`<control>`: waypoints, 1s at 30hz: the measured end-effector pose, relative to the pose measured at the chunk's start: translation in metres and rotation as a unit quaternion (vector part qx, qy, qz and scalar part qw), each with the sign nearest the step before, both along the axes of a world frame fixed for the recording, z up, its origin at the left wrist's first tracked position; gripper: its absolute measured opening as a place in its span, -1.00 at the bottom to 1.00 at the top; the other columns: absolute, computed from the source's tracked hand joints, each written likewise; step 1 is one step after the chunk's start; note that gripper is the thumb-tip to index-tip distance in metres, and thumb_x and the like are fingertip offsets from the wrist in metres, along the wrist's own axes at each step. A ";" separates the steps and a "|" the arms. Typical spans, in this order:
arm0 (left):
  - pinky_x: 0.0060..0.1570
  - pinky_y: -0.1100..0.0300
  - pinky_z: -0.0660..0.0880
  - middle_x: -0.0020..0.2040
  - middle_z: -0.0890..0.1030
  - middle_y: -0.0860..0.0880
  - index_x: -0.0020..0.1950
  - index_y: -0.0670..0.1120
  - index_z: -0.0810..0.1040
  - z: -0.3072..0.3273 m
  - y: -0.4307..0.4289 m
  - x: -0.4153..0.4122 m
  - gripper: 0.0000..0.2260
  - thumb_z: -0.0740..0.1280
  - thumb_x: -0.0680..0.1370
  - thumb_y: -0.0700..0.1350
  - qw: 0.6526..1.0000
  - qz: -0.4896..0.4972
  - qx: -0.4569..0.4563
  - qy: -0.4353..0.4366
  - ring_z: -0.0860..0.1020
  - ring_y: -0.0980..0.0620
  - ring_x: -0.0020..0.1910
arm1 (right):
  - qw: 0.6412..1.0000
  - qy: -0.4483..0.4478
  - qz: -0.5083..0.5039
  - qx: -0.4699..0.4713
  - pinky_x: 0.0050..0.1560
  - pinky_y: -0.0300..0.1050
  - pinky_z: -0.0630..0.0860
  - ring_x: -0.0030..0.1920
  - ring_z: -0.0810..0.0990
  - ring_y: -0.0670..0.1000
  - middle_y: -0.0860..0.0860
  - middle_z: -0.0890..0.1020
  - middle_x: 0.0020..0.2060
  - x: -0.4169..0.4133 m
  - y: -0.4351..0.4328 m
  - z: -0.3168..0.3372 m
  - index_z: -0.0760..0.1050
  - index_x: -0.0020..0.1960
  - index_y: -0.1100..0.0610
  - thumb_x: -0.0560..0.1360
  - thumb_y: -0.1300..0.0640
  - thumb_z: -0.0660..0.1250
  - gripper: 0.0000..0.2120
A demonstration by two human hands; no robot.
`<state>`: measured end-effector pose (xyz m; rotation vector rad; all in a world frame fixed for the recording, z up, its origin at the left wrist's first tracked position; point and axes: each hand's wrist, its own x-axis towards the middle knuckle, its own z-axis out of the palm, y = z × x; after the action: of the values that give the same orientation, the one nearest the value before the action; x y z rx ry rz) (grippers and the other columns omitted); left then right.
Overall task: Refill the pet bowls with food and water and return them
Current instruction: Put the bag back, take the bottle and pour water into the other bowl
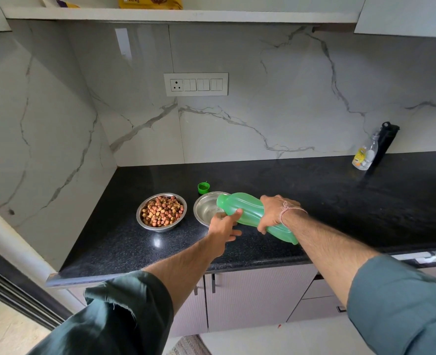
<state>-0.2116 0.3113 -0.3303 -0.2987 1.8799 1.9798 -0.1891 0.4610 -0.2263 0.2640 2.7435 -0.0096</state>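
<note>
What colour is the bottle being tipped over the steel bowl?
The bottle is translucent green; head view.

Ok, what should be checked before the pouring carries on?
1. Cap off: ok, the green cap lies on the counter behind the water bowl.
2. Mouth of the green bottle over the water bowl: ok.
3. Right hand grip round the green bottle: ok.
4. Left hand steadying: ok, thumb against the green bottle.
5. Food bowl filled: ok, kibble inside.
6. Water level: cannot tell.

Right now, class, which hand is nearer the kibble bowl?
Left. The left hand touches the green bottle just right of the kibble bowl; the right hand grips it farther right.
</note>
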 end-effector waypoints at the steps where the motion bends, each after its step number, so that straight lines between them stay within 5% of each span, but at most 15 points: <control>1: 0.14 -0.02 0.62 0.23 0.64 -0.03 0.34 -0.02 0.48 0.000 0.000 0.000 -0.60 0.40 0.57 0.12 1.000 0.001 0.000 0.000 0.69 -0.05 -0.01 | 1.000 -0.001 0.000 0.000 0.12 0.10 0.58 0.09 0.60 0.13 0.03 0.56 0.14 0.000 0.000 0.000 0.37 0.28 -0.02 0.15 -0.13 0.60 -0.22; 10: 0.00 0.07 0.64 0.21 0.65 -0.02 0.36 -0.04 0.49 0.001 -0.002 -0.001 -0.58 0.40 0.58 0.12 1.000 0.000 -0.001 0.002 0.69 -0.03 -0.04 | 1.000 -0.010 -0.003 0.002 0.11 0.11 0.59 0.08 0.60 0.13 0.03 0.56 0.14 -0.002 -0.004 0.003 0.37 0.26 -0.03 0.12 -0.13 0.60 -0.21; 30: 0.17 -0.02 0.61 0.23 0.64 -0.03 0.34 -0.01 0.48 0.002 -0.004 -0.005 -0.62 0.40 0.58 0.09 1.000 0.007 0.011 -0.015 0.68 -0.06 0.02 | 1.000 -0.014 -0.013 -0.010 0.12 0.10 0.59 0.05 0.60 0.12 0.03 0.56 0.11 -0.003 -0.008 0.004 0.40 0.24 -0.02 0.14 -0.11 0.60 -0.26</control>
<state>-0.2163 0.3078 -0.3285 -0.3340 1.8404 1.9921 -0.1922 0.4532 -0.2220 0.2930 2.7095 -0.0406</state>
